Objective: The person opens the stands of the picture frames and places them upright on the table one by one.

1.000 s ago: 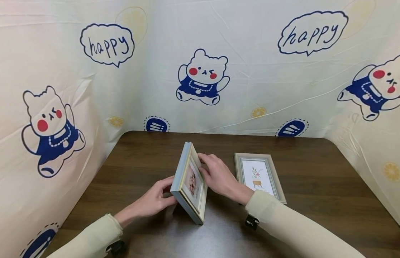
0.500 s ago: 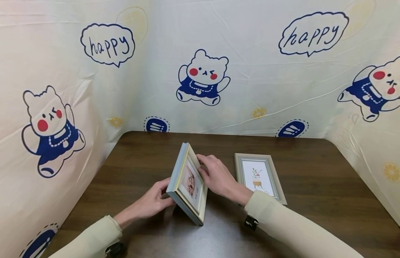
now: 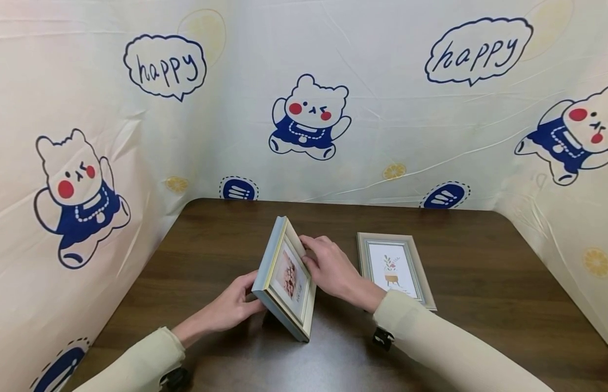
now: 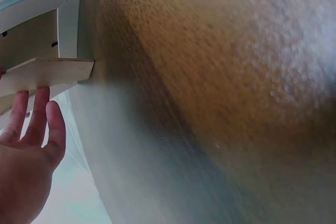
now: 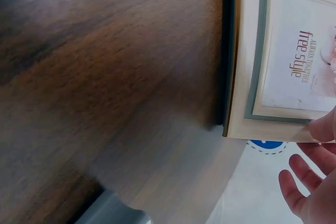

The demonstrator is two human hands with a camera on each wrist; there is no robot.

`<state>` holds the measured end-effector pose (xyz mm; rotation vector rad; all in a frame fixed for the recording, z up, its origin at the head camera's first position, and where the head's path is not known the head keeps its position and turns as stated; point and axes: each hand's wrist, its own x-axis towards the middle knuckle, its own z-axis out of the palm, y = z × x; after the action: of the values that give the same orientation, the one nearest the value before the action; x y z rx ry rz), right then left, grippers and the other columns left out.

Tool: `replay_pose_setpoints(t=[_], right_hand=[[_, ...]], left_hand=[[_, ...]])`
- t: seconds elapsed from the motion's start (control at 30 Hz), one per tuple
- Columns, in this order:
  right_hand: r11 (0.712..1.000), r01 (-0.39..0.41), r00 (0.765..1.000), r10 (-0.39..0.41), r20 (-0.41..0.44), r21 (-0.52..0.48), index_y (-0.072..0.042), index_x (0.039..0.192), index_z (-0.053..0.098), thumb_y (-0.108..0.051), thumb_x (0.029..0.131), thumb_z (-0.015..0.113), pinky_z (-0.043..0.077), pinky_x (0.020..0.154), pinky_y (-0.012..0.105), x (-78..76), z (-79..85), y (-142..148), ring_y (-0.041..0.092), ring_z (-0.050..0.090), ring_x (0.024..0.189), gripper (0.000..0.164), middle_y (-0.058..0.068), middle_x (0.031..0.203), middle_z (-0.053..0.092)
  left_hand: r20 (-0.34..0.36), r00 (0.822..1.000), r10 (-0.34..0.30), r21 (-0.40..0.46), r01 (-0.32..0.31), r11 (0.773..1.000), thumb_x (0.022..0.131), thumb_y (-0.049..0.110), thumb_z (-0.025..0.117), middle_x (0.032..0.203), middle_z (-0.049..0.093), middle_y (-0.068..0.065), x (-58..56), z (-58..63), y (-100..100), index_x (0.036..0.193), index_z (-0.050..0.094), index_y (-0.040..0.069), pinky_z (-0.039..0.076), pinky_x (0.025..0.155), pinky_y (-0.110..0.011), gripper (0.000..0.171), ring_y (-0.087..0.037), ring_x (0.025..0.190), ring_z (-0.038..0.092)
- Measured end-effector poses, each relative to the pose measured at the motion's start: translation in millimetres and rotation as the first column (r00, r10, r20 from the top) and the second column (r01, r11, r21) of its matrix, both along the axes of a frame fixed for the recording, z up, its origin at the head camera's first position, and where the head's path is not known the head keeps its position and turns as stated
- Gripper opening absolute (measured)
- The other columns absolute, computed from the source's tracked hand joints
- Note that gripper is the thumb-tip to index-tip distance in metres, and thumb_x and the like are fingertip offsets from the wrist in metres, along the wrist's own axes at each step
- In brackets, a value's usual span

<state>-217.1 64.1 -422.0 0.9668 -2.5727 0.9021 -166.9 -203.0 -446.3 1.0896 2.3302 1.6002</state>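
Observation:
A picture frame (image 3: pixel 290 280) with a pale border and blue-grey sides stands tilted on the table, its pink flower picture facing right. My left hand (image 3: pixel 235 305) is behind it. The left wrist view shows that hand's fingers (image 4: pixel 38 111) against a thin stand panel (image 4: pixel 47 72) that sticks out from the frame's back, with a fingertip at the panel's other side. My right hand (image 3: pixel 333 269) grips the frame's right edge, the thumb on the front and fingers behind; in the right wrist view, printed words "free style" show on the picture (image 5: pixel 302 51).
A second picture frame (image 3: pixel 421 267), beige with a potted plant picture, lies face up on the dark wooden table (image 3: pixel 480 305), partly behind my right forearm. Printed cloth (image 3: pixel 382 136) with cartoon bears hangs around the table's back and sides.
The frame has leaned back a little, its upper left side shifting slightly left so more of the picture shows. Both hands keep their hold; my left hand shifted slightly left.

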Motion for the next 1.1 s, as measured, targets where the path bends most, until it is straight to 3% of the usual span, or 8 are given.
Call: replay_pose_setpoints(t=[0.23,0.33,0.4,0.53,0.67,0.8,0.93,1.1], right_hand=[[1.000,0.008,0.998,-0.008,0.055,0.013,-0.001,0.144,0.061,-0.008,0.103,0.067,0.054,0.096,0.044,3.4,-1.4,5.9,0.027,0.061,0.121,0.041,0.012,0.128,0.070],[1.000,0.008,0.998,-0.008,0.064,0.014,-0.001,0.140,0.064,-0.010,0.103,0.067,0.054,0.095,0.044,4.2,-2.7,8.5,0.027,0.061,0.119,0.038,0.011,0.126,0.071],[1.000,0.008,0.997,-0.009,0.070,0.017,-0.002,0.138,0.066,-0.011,0.103,0.067,0.054,0.095,0.044,4.6,-3.2,10.0,0.026,0.061,0.118,0.035,0.009,0.125,0.072],[0.999,0.019,0.997,-0.021,0.072,0.032,-0.005,0.134,0.069,-0.014,0.104,0.068,0.053,0.096,0.043,5.0,-4.2,12.1,0.024,0.062,0.118,0.032,0.004,0.122,0.073],[0.998,0.033,0.996,-0.037,0.077,0.053,-0.007,0.133,0.070,-0.014,0.103,0.068,0.052,0.096,0.043,5.1,-5.1,13.8,0.024,0.063,0.117,0.031,0.003,0.121,0.073],[0.997,0.041,0.995,-0.047,0.087,0.067,-0.008,0.134,0.069,-0.014,0.103,0.068,0.053,0.094,0.043,6.1,-5.7,15.7,0.024,0.063,0.116,0.032,0.002,0.119,0.074],[0.996,0.044,0.995,-0.051,0.087,0.076,-0.008,0.136,0.068,-0.013,0.102,0.069,0.054,0.092,0.043,6.7,-6.7,17.1,0.025,0.064,0.114,0.034,0.002,0.118,0.074],[0.997,0.037,0.995,-0.043,0.089,0.072,-0.007,0.136,0.066,-0.010,0.101,0.070,0.054,0.089,0.044,6.0,-7.4,17.2,0.028,0.065,0.111,0.036,0.002,0.117,0.074]], left_hand=[[-0.016,1.000,0.025,-0.036,-0.026,0.999,0.104,0.005,0.063,0.153,0.055,-0.007,5.0,6.8,0.4,0.157,0.048,0.011,0.046,0.104,-0.032,0.055,-0.020,0.130,0.056],[-0.019,0.992,0.122,-0.030,-0.122,0.992,0.105,0.003,0.059,0.148,0.058,-0.007,10.9,14.3,0.4,0.159,0.045,0.013,0.049,0.100,-0.032,0.056,-0.020,0.123,0.060],[-0.057,0.973,0.223,-0.018,-0.224,0.974,0.103,-0.004,0.055,0.143,0.062,-0.006,16.2,21.6,1.1,0.157,0.047,0.013,0.052,0.097,-0.034,0.057,-0.020,0.119,0.062],[-0.198,0.888,0.415,0.048,-0.415,0.909,0.096,-0.017,0.053,0.139,0.064,-0.001,30.6,40.6,5.2,0.152,0.054,0.016,0.055,0.092,-0.034,0.065,-0.021,0.121,0.063],[-0.351,0.787,0.508,0.159,-0.485,0.860,0.092,-0.020,0.054,0.143,0.063,-0.001,49.3,57.8,12.0,0.151,0.057,0.015,0.051,0.094,-0.028,0.068,-0.025,0.127,0.059],[-0.493,0.712,0.500,0.184,-0.476,0.860,0.088,-0.013,0.058,0.152,0.056,-0.008,65.6,67.3,20.3,0.152,0.057,0.009,0.038,0.110,-0.026,0.067,-0.030,0.137,0.050],[-0.614,0.637,0.465,0.132,-0.498,0.857,0.096,0.009,0.061,0.160,0.048,-0.011,76.6,69.9,28.6,0.151,0.058,0.008,0.031,0.115,-0.025,0.055,-0.035,0.134,0.050],[-0.748,0.488,0.451,0.123,-0.565,0.816,0.106,0.045,0.056,0.158,0.050,-0.016,83.1,67.6,38.3,0.144,0.065,0.007,0.041,0.100,-0.036,0.055,-0.037,0.115,0.057]])
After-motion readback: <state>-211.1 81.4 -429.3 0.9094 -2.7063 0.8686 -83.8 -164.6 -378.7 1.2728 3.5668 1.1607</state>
